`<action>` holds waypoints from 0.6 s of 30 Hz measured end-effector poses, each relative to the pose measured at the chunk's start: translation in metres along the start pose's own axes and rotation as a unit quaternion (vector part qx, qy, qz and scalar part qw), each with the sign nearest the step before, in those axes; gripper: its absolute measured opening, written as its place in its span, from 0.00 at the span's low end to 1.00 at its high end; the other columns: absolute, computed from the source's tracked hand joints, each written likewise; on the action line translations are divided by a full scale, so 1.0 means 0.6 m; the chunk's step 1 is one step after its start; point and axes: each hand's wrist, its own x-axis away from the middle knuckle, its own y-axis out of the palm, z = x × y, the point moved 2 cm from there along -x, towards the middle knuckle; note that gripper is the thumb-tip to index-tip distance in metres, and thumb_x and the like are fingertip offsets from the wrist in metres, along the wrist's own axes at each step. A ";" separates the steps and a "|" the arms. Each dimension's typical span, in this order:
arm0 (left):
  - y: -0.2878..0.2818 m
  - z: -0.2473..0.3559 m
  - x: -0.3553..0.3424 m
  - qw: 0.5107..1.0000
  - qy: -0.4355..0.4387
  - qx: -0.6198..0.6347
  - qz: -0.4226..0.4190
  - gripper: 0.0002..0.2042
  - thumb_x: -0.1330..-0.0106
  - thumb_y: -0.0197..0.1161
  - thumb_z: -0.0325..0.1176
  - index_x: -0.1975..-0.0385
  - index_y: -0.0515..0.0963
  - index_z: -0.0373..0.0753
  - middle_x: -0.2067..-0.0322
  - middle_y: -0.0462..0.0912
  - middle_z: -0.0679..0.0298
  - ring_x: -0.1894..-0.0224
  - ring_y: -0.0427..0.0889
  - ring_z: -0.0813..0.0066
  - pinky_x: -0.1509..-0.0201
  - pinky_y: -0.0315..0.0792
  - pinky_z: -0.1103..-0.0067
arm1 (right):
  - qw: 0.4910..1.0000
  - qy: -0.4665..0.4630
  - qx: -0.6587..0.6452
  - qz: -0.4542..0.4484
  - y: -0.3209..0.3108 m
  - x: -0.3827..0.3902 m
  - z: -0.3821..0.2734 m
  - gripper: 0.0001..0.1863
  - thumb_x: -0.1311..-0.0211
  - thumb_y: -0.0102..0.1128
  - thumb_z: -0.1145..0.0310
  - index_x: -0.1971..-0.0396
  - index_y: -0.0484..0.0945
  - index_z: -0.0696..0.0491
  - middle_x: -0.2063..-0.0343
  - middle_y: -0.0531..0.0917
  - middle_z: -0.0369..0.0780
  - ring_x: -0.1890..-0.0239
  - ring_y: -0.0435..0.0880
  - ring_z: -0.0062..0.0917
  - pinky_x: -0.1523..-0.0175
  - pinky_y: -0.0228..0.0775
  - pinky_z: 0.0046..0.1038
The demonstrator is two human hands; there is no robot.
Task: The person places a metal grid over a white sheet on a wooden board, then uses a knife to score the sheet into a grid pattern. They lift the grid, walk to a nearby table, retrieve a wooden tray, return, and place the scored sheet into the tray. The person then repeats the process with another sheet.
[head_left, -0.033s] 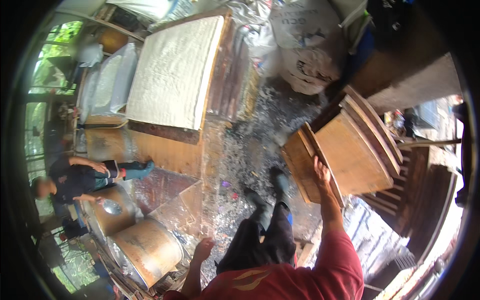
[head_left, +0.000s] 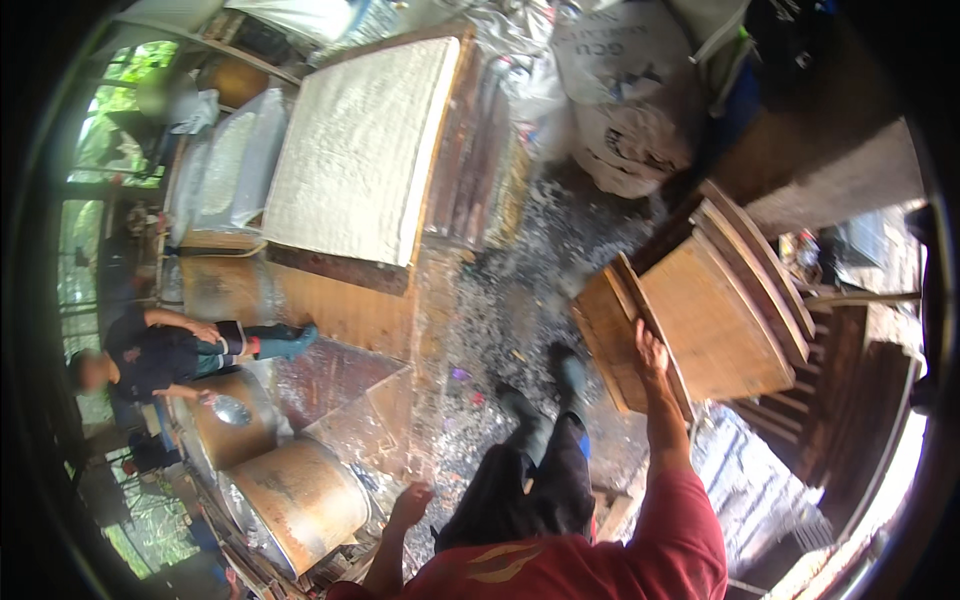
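Observation:
My right hand (head_left: 652, 350) grips the raised edge of a wooden board (head_left: 608, 335) with a batten along it, at the right. My forearm crosses in front of the board. Behind it, a wider brown wooden panel (head_left: 715, 320) leans on several stacked, battened panels (head_left: 765, 265). My left hand (head_left: 411, 505) hangs low beside my left thigh with its fingers curled together and nothing visible in them. It is slightly blurred and touches none of the things around it.
A thick white slab (head_left: 365, 150) tops a stack at the upper left. Metal drums (head_left: 298, 500) stand at the lower left, beside a seated person (head_left: 150, 350). White sacks (head_left: 630, 140) lie at the back. Grey debris covers the floor (head_left: 500, 290). Slatted wood (head_left: 840, 400) stands far right.
The whole view has shifted slightly, so the surroundings sit a little further right and lower. My right hand keeps its hold on the wooden board. My left hand stays low at my side.

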 end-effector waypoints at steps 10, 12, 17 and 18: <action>-0.037 0.012 -0.036 0.996 -0.084 -0.015 -0.013 0.25 0.29 0.66 0.51 0.44 0.79 0.37 0.55 0.88 0.48 0.50 0.88 0.54 0.47 0.80 0.66 | 0.987 0.109 -0.023 -0.113 0.006 -0.041 0.063 0.37 0.30 0.52 0.70 0.22 0.55 0.48 0.52 0.82 0.41 0.54 0.84 0.37 0.48 0.76 0.42; -0.052 0.033 -0.050 0.998 -0.053 0.012 0.019 0.24 0.29 0.66 0.50 0.44 0.79 0.36 0.56 0.88 0.48 0.52 0.88 0.54 0.47 0.80 0.66 | 0.979 0.141 -0.054 -0.141 0.007 -0.047 0.061 0.35 0.29 0.51 0.68 0.22 0.56 0.49 0.51 0.83 0.43 0.50 0.83 0.37 0.46 0.75 0.44; -0.072 0.063 -0.064 0.996 -0.009 0.078 0.047 0.24 0.29 0.65 0.50 0.44 0.79 0.36 0.56 0.88 0.48 0.51 0.88 0.54 0.47 0.80 0.65 | 0.939 0.289 -0.096 -0.158 -0.002 -0.043 0.033 0.31 0.27 0.51 0.60 0.26 0.63 0.48 0.45 0.82 0.45 0.43 0.81 0.42 0.40 0.74 0.49; -0.073 0.061 -0.065 0.995 -0.002 0.088 0.050 0.24 0.29 0.65 0.51 0.45 0.79 0.36 0.56 0.88 0.48 0.51 0.87 0.55 0.46 0.79 0.65 | 0.935 0.292 -0.150 -0.135 -0.006 -0.046 0.017 0.31 0.28 0.52 0.57 0.28 0.65 0.48 0.43 0.81 0.46 0.41 0.79 0.44 0.38 0.73 0.49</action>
